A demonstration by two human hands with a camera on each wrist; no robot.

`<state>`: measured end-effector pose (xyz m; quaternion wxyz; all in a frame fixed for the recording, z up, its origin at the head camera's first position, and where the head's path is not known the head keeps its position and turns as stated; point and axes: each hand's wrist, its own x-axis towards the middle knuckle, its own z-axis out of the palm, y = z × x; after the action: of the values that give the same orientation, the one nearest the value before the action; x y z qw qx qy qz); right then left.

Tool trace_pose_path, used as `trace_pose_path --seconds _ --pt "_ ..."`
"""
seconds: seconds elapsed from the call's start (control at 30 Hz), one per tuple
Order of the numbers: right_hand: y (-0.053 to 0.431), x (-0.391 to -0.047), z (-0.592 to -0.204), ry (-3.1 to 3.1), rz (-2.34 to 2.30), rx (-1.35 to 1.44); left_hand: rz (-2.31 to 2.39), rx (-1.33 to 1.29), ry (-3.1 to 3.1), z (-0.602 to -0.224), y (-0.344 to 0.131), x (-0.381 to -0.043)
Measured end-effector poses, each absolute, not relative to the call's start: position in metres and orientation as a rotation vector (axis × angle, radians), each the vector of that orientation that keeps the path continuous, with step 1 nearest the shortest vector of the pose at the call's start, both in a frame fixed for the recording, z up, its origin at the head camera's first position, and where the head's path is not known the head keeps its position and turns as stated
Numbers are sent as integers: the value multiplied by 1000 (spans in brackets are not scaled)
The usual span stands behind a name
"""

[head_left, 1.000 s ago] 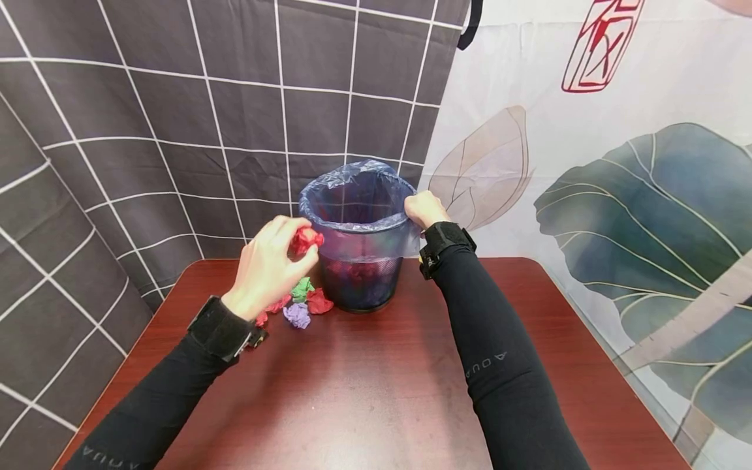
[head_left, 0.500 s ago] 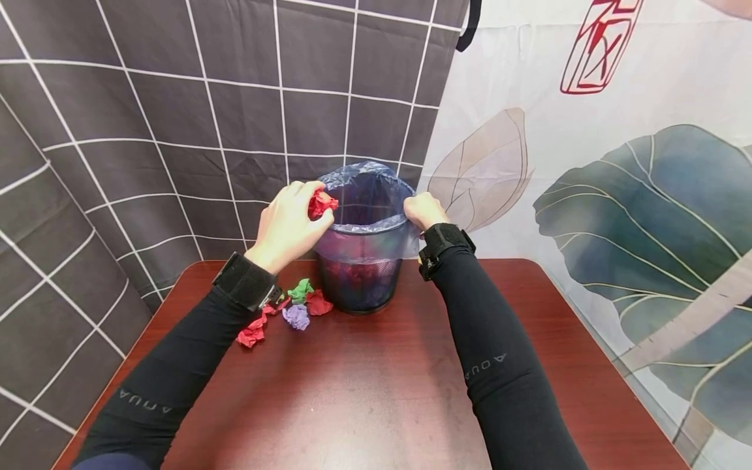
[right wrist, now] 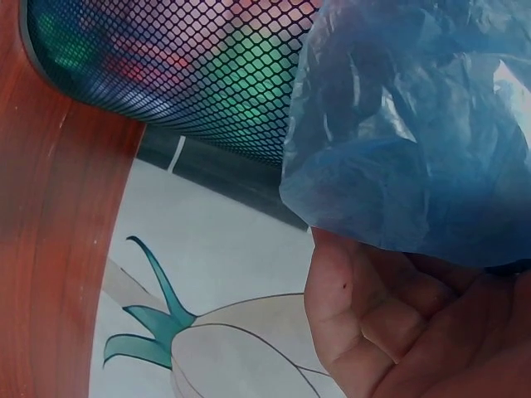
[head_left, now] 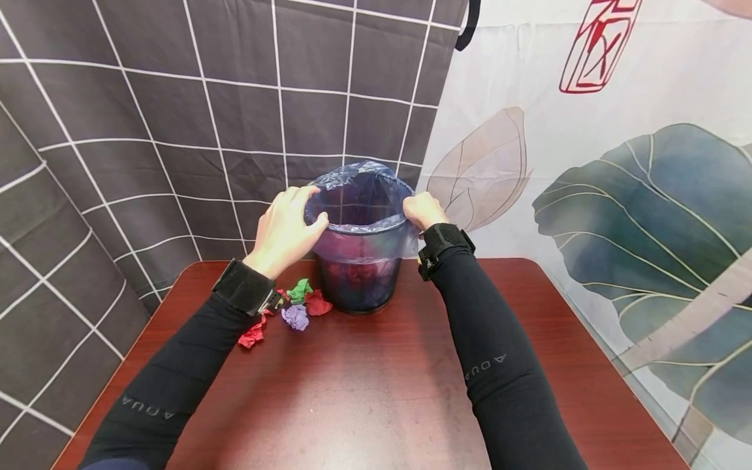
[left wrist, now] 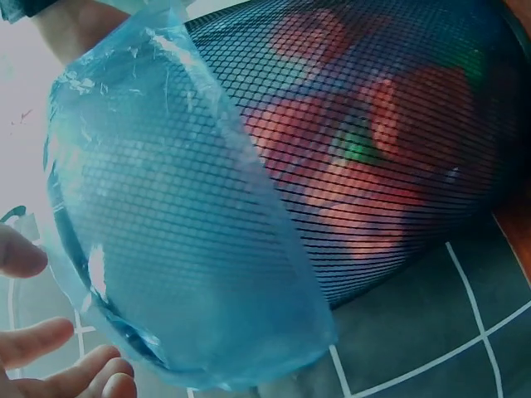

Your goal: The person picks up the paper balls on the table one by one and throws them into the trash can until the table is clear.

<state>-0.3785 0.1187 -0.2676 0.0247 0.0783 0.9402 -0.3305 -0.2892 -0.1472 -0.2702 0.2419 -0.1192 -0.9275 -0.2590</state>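
Note:
A black mesh wastebasket [head_left: 360, 287] stands on the table, lined with a blue plastic bag [left wrist: 191, 207] folded down over its rim. Red and green crumpled paper [left wrist: 373, 191] shows through the mesh. At the basket's left rim is my left hand [head_left: 286, 232], thumb and fingers spread apart with nothing between them. My right hand [head_left: 424, 210] grips the bag-covered rim on the right side; its curled fingers [right wrist: 390, 323] show under the bag's edge. Left of the basket lie a purple paper ball [head_left: 296, 317], a green one [head_left: 300, 291] and several red ones [head_left: 318, 303].
The reddish-brown wooden table [head_left: 352, 391] ends close behind the basket. A grey cloth with a white grid [head_left: 235, 117] hangs behind and to the left, and a white cloth with leaf prints [head_left: 634, 209] hangs at the right.
My left hand has moved right and up to the basket's rim and let go of a red paper ball, which is out of the hand now. The right hand has stayed on the rim.

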Motion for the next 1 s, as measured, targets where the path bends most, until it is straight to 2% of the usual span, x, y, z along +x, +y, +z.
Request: trace_pose_path --seconds 0.53,1.0 --pt "117 -373 -264 2901 -1024 255 -702 -294 -2621 -327 -181 -248" --pt "117 -375 -265 2897 -1028 246 -572 -347 -2883 -404 -189 -246"
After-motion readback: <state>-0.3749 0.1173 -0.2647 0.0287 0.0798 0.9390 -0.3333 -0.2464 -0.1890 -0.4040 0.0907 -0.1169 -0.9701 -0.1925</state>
